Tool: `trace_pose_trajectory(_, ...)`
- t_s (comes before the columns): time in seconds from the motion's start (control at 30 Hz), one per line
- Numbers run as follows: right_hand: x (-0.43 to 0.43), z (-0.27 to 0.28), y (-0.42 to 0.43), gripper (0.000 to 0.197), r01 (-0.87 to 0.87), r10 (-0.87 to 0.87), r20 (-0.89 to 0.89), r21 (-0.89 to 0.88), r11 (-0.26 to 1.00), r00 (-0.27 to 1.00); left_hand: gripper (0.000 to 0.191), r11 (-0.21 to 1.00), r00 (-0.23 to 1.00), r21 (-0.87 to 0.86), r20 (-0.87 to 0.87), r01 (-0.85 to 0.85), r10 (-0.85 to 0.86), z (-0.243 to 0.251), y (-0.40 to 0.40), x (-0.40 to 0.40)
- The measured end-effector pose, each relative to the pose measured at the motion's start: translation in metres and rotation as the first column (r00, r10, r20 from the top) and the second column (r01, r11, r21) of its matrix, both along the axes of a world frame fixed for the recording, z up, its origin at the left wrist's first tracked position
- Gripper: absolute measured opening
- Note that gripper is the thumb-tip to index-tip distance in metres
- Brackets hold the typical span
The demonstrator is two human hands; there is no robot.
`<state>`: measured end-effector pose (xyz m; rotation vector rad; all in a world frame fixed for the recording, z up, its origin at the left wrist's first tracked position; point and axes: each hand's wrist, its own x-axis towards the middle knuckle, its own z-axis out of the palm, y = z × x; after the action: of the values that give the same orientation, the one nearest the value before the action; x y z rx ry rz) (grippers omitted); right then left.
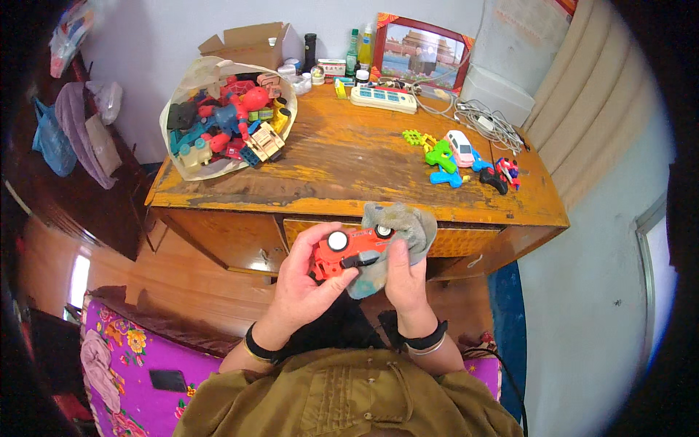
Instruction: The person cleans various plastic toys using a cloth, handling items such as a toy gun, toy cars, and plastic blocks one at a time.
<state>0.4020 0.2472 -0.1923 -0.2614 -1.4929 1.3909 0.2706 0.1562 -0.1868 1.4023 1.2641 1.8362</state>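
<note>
My left hand (311,278) holds a red toy car (355,248) on its side, with two white-hubbed wheels facing up. A grey cloth (418,232) is in my right hand (407,278), pressed against the right end of the car; part of the cloth hangs below the car. Both hands are in front of the wooden desk's near edge. On the desk's left stands a large pale bag (185,164) full of toys, a red and blue figure (235,117) on top. At the right lie a white and pink toy car (460,148), a green toy piece (441,157) and a blue one (446,177).
Behind on the desk (327,180) are a power strip (383,100), coiled cables (489,125), bottles (352,53), a framed picture (423,52) and an open cardboard box (246,42). A phone (168,380) lies on the purple floral cover (147,349) at lower left.
</note>
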Motion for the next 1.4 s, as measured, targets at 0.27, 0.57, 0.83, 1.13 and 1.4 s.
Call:
trace_pose_trajectory(0.27, 0.008, 0.018, 0.009, 0.039, -0.113, 0.055, -0.116, -0.582, 0.806, 0.992, 0.054, 0.998, 0.95, -0.032, -0.311, -0.049, 0.037, 0.003, -0.009, 0.005)
trace_pose_trajectory(0.57, 0.005, 0.001, 0.0, 0.043, 0.029, -0.034, -0.044, -0.108, 0.994, 0.998, 0.035, 0.961, 0.8, -0.042, 0.564, 0.274, -0.203, -0.001, -0.001, 0.012)
trace_pose_trajectory(0.83, -0.012, 0.011, -0.005, 0.051, 0.176, -0.543, 0.219, 0.793, 0.583, 0.811, 0.034, 0.997, 0.938, -0.031, 0.343, 0.068, -0.053, -0.02, 0.004, 0.005)
trace_pose_trajectory(1.13, -0.008, 0.004, 0.009, 0.05, 0.172, -0.361, 0.247, 0.559, 0.811, 0.899, 0.033, 0.974, 0.795, -0.121, 0.601, 0.191, -0.081, -0.017, 0.008, 0.008)
trace_pose_trajectory(1.4, -0.003, -0.008, 0.03, 0.036, 0.048, -0.156, -0.116, -0.629, 0.776, 0.981, 0.034, 0.993, 0.791, -0.083, 0.612, 0.088, -0.019, -0.008, 0.011, 0.001)
